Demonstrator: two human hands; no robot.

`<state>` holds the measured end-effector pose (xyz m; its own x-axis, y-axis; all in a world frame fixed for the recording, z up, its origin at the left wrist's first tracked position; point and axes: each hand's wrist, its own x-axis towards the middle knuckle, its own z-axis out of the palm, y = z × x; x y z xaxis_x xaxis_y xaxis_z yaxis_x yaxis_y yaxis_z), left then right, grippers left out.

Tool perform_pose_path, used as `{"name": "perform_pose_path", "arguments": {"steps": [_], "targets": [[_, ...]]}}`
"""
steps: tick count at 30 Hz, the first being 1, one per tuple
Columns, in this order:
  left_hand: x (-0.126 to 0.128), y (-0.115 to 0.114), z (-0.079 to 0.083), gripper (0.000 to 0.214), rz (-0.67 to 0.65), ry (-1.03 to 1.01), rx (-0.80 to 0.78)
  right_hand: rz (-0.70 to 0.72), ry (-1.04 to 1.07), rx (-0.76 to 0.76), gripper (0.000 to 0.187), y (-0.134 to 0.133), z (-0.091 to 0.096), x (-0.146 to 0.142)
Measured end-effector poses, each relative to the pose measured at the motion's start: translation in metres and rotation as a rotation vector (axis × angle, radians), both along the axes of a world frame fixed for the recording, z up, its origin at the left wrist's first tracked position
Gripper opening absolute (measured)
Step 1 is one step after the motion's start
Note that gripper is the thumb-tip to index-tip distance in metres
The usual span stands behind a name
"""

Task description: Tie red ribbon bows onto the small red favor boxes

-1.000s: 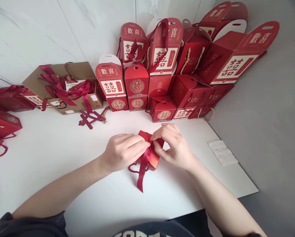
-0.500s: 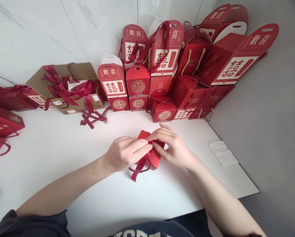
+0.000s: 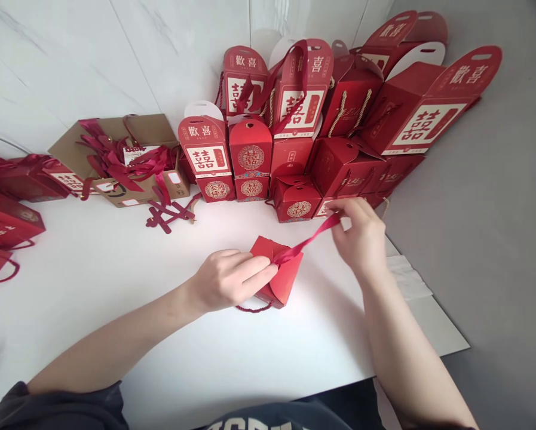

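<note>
A small red gift box with curved top flaps sits on the white table in front of me. My left hand is closed at the top of the box, fingertips pinching a red satin ribbon where it meets the flaps. Up and to the right of the box, my right hand pinches the ribbon's other stretch, which is drawn out slantwise between the two hands. A dark red cord handle loops out from the box's near left side. My left fingers hide part of the box top.
Stacked red gift boxes stand along the back wall. A cardboard box full of ribbons is at the back left, with loose ribbon pieces before it. More red boxes stand far left. A white tissue lies at right.
My right hand has moved from the box top up and to the right, pulling the ribbon with it. The ribbon end that hung toward me is gone from there. My left hand has stayed put.
</note>
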<state>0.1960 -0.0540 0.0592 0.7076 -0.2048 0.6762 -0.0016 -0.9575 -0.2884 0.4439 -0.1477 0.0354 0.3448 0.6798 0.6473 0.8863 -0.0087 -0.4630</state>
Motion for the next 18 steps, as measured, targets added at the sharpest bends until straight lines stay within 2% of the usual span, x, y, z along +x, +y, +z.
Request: {"name": "perform_pose_path", "arguments": {"steps": [1, 2, 4, 6, 8, 10, 13, 18], "targets": [[0.000, 0.000, 0.001, 0.015, 0.003, -0.001, 0.020, -0.009, -0.014, -0.074, 0.036, -0.003, 0.002, 0.009], [0.000, 0.000, 0.002, 0.015, 0.004, -0.001, 0.041, 0.067, -0.043, -0.164, 0.042, -0.006, 0.005, 0.016], [0.000, 0.000, 0.004, 0.015, 0.002, 0.001, 0.084, 0.320, -0.026, -0.319, 0.050, -0.011, 0.011, 0.020], [0.000, 0.000, 0.006, 0.015, 0.000, 0.003, 0.123, 0.581, 0.089, -0.418, 0.048, -0.014, 0.018, 0.012], [0.000, 0.000, 0.007, 0.014, -0.007, 0.006, 0.147, 0.735, 0.236, -0.449, 0.035, -0.013, 0.022, -0.005], [0.001, 0.000, 0.007, 0.012, -0.028, 0.007, 0.160, 0.804, 0.360, -0.444, 0.024, -0.009, 0.021, -0.023], [0.001, -0.001, 0.008, 0.011, -0.052, 0.015, 0.193, 0.822, 0.477, -0.450, 0.026, -0.001, 0.015, -0.041], [0.000, -0.002, 0.009, 0.016, -0.055, 0.053, 0.279, 0.821, 0.593, -0.501, 0.031, 0.004, 0.009, -0.042]]}}
